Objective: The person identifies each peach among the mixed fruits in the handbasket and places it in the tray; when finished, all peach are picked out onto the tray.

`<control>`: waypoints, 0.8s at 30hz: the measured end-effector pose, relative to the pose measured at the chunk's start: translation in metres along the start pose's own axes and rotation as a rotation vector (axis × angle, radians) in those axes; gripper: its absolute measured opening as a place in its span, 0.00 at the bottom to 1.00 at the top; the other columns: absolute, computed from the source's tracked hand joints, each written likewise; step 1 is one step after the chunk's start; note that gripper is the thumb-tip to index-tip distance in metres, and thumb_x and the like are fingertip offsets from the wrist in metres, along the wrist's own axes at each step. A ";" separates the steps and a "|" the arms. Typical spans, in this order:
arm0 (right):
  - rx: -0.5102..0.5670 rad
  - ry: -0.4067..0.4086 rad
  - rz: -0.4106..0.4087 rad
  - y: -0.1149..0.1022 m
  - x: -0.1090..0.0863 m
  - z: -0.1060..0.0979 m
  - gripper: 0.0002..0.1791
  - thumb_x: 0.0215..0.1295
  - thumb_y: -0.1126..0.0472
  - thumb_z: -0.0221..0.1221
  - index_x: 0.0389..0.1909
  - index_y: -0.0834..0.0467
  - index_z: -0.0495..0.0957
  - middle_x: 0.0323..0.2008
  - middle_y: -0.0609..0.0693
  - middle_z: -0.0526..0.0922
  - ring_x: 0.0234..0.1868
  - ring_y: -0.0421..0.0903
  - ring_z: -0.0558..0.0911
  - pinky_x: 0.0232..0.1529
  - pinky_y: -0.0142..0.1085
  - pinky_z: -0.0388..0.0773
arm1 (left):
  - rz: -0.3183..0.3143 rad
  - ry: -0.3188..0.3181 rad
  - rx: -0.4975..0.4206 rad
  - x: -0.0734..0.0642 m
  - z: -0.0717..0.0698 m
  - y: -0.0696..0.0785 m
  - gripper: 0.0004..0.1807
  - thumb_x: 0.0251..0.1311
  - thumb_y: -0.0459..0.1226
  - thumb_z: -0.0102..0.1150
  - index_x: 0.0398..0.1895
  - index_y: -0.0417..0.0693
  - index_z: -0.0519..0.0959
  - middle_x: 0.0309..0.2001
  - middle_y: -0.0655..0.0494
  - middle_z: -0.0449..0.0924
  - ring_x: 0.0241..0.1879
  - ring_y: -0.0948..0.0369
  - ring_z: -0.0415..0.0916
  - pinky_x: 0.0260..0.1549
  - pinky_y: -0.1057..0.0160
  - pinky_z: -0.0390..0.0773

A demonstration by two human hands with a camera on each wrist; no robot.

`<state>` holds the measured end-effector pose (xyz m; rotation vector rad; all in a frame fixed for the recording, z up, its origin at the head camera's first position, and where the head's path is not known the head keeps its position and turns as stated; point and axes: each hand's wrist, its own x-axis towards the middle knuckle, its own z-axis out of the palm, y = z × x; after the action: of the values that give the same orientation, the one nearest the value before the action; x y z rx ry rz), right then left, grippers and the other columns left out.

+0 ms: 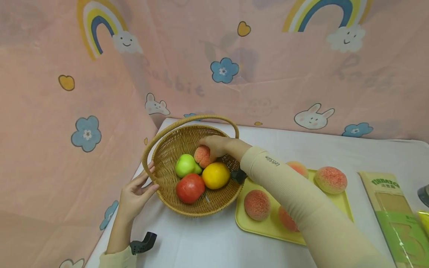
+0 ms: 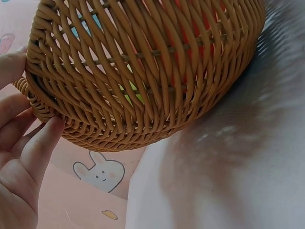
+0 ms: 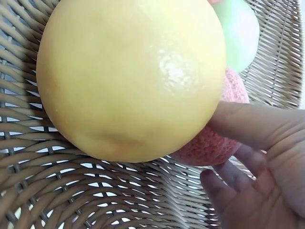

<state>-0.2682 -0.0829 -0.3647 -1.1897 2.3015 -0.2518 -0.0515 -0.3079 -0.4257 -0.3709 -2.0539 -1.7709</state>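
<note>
A wicker basket (image 1: pixel 187 213) with an arched handle (image 1: pixel 167 131) stands on the white table. My left hand (image 1: pixel 130 195) pinches its left rim near the handle's base; in the left wrist view, the thumb and fingers of the left hand (image 2: pixel 21 157) lie around the woven edge. Inside the basket my right hand (image 1: pixel 217 146) holds a peach (image 1: pixel 202 156), also seen as a pink fuzzy peach (image 3: pixel 209 148) in the right wrist view. Beside it lie a green pear-like fruit (image 1: pixel 186 166), a red round fruit (image 1: pixel 190 188) and a yellow fruit (image 1: pixel 216 175).
A yellow tray (image 1: pixel 268 231) right of the basket bears several peaches (image 1: pixel 257 205), partly hidden by my right sleeve (image 1: pixel 301 197). Further right lie a green and tan package (image 1: pixel 392 219) and a dark object (image 1: pixel 424 194). Patterned pink cloth (image 1: pixel 201 48) hangs behind and at left.
</note>
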 end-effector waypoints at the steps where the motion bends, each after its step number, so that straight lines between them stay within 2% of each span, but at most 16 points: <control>1: 0.018 -0.010 0.005 0.000 0.000 0.001 0.39 0.55 0.51 0.68 0.67 0.55 0.65 0.65 0.54 0.69 0.65 0.50 0.67 0.68 0.43 0.65 | -0.005 0.001 0.000 0.000 0.000 0.001 0.27 0.50 0.15 0.58 0.56 0.16 0.66 0.67 0.35 0.62 0.66 0.62 0.65 0.51 0.67 0.77; 7: 0.094 -0.054 0.019 0.002 0.003 0.003 0.42 0.55 0.52 0.68 0.70 0.54 0.61 0.67 0.54 0.67 0.67 0.50 0.64 0.71 0.44 0.60 | -0.024 0.001 -0.002 0.001 -0.001 0.001 0.27 0.51 0.16 0.58 0.57 0.16 0.65 0.67 0.34 0.61 0.66 0.62 0.64 0.52 0.66 0.77; 13: 0.160 -0.092 0.005 0.003 0.006 0.005 0.41 0.57 0.58 0.67 0.71 0.53 0.60 0.69 0.54 0.64 0.69 0.50 0.62 0.72 0.45 0.57 | 0.076 -0.004 -0.064 0.001 0.002 -0.002 0.27 0.47 0.11 0.55 0.55 0.14 0.65 0.66 0.40 0.65 0.66 0.61 0.66 0.51 0.66 0.77; 16: 0.179 -0.094 -0.004 0.002 0.006 0.006 0.41 0.57 0.57 0.67 0.70 0.52 0.60 0.69 0.53 0.64 0.69 0.50 0.62 0.72 0.45 0.57 | 0.106 -0.013 -0.084 0.001 0.002 -0.002 0.27 0.47 0.10 0.53 0.55 0.13 0.65 0.66 0.40 0.65 0.66 0.61 0.66 0.51 0.67 0.77; 19: 0.186 -0.085 -0.016 0.002 0.006 0.007 0.40 0.56 0.56 0.67 0.70 0.53 0.62 0.68 0.53 0.65 0.69 0.51 0.63 0.72 0.45 0.58 | 0.104 -0.012 -0.077 0.001 0.002 -0.002 0.26 0.47 0.10 0.54 0.55 0.13 0.65 0.66 0.40 0.65 0.66 0.61 0.66 0.51 0.67 0.77; 24: 0.134 -0.035 -0.048 0.001 0.008 0.008 0.37 0.53 0.55 0.70 0.65 0.53 0.68 0.64 0.53 0.71 0.63 0.49 0.68 0.68 0.43 0.65 | 0.048 -0.007 -0.009 0.000 0.000 -0.003 0.27 0.48 0.12 0.56 0.56 0.15 0.65 0.67 0.43 0.65 0.66 0.63 0.66 0.51 0.67 0.77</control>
<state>-0.2681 -0.0880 -0.3750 -1.1734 2.1911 -0.3925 -0.0527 -0.3079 -0.4280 -0.4260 -2.0253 -1.7536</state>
